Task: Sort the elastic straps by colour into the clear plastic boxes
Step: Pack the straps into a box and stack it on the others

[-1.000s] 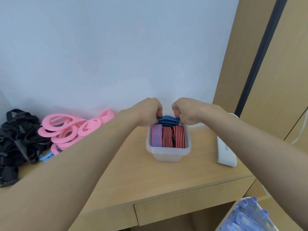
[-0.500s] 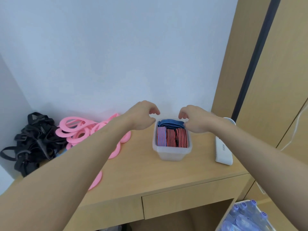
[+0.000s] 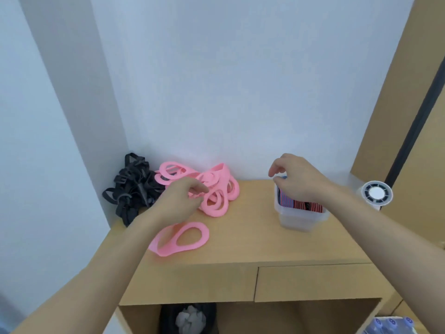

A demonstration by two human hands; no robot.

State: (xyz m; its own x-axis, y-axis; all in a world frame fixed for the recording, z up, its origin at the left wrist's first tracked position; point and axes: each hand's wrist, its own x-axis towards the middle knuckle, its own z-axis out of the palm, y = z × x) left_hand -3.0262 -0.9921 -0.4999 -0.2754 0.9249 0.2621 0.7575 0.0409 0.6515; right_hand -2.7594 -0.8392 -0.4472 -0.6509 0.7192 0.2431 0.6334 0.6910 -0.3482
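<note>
Head view | both hands have released the striped straps (image 3: 298,205), now packed in the clear box (image 3: 298,221) | left hand (image 3: 179,201), grip spread, reaches the pink straps (image 3: 222,175) on the surface (image 3: 252,237) | right hand (image 3: 297,180), grip loose and empty, over box | pink likely next

It looks like a room in a home: a small wooden desk (image 3: 252,225) with a drawer (image 3: 313,283) stands against a white wall (image 3: 216,92), beside a tall wooden wardrobe (image 3: 395,116), with a bin (image 3: 166,319) underneath.
</note>
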